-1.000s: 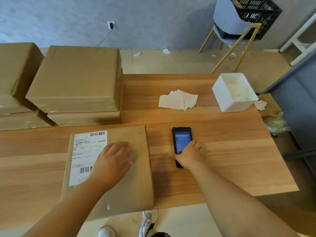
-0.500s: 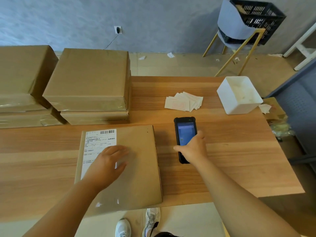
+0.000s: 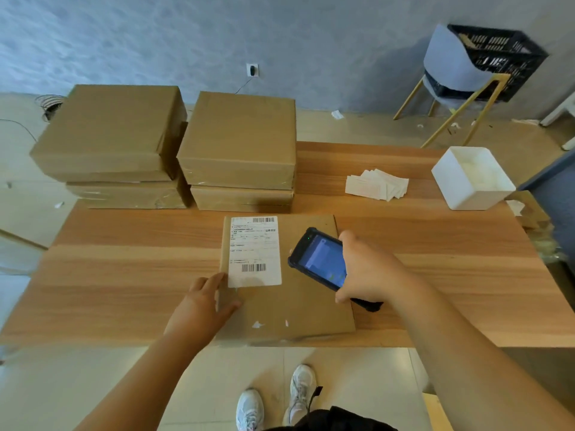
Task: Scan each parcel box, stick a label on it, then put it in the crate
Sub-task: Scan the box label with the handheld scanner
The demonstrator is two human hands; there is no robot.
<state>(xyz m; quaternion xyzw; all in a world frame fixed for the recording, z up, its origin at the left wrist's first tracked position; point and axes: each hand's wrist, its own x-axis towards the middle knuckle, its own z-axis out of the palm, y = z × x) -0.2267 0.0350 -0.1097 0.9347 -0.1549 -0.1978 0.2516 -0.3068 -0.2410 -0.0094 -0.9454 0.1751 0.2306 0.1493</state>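
Scanner (image 3: 318, 259) lifted over box (image 3: 298, 309) in right hand (image 3: 370, 270); left hand (image 3: 202, 304) touches box

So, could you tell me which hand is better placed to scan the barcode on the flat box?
The right hand: it grips the handheld scanner above the flat box, just right of the shipping label. The left hand holds nothing and rests on the box's left edge, probably steadying it.

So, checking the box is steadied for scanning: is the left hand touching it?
Touching. Head view: the left hand rests on the parcel box at its left edge.
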